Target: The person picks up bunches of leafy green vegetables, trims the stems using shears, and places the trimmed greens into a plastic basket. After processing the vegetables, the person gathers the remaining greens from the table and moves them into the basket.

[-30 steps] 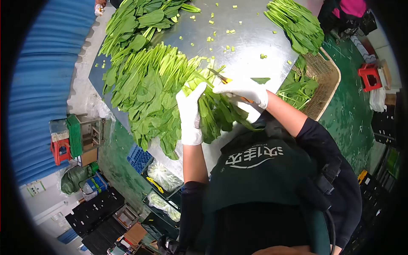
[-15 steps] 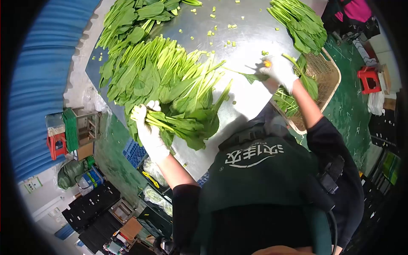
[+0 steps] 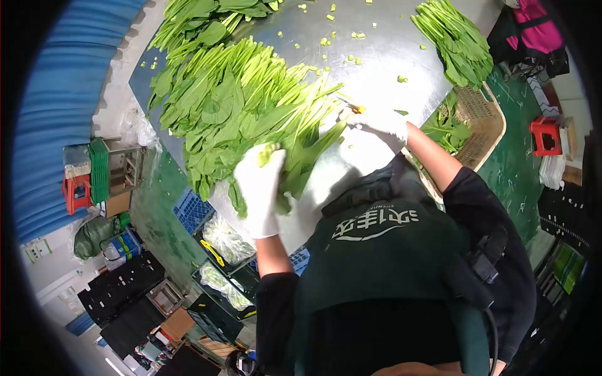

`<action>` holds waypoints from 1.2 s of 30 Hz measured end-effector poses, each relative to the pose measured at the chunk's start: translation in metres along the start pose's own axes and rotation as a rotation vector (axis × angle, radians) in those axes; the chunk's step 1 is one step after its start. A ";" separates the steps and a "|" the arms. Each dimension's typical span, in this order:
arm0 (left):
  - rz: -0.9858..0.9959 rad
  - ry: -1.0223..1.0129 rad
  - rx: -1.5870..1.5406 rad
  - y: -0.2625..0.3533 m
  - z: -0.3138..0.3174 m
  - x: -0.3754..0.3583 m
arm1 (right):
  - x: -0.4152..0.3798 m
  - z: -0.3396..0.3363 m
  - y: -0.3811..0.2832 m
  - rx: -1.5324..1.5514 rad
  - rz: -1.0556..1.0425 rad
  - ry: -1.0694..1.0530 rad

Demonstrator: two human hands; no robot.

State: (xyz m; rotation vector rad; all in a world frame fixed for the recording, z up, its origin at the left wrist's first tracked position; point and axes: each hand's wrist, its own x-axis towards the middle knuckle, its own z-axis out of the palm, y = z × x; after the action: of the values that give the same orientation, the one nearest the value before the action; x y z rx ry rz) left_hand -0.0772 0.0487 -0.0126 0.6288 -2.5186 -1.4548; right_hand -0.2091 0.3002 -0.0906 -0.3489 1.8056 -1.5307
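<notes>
Gloved in white, my left hand (image 3: 260, 188) is closed round a bunch of leafy greens, the cut stem ends showing at its top. My right hand (image 3: 382, 128), also gloved, is closed on a small knife (image 3: 356, 109) with an orange part, beside the stem tips of the large pile of greens (image 3: 219, 106). The pile lies on the metal table (image 3: 376, 56), just beyond my left hand. Small cut stem pieces (image 3: 357, 35) are scattered on the table.
Another bunch of greens (image 3: 454, 44) lies at the table's far right. Below it stands a beige basket (image 3: 486, 119) with loose leaves. Crates with bagged greens (image 3: 227, 238) are under the near left edge. A red stool (image 3: 545, 136) is on the floor at right.
My right hand has moved left from beside the basket to the pile's stem ends; the leaf near it is gone from there. My left hand has shifted right and turned, still round its bunch.
</notes>
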 end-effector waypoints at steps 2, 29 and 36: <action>0.207 -0.115 0.145 0.008 0.044 0.003 | -0.005 0.013 -0.010 0.053 -0.047 0.014; -0.036 0.350 -0.880 -0.031 -0.083 0.016 | 0.002 -0.012 0.018 -0.444 0.091 0.341; -0.033 0.760 -1.025 -0.078 -0.139 0.001 | 0.097 -0.006 0.043 -0.913 -0.342 0.366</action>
State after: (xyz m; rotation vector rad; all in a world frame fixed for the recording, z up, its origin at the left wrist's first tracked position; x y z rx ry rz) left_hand -0.0088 -0.0953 -0.0085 0.7760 -1.0141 -1.7770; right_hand -0.2705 0.2551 -0.1649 -0.8833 2.7936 -0.9010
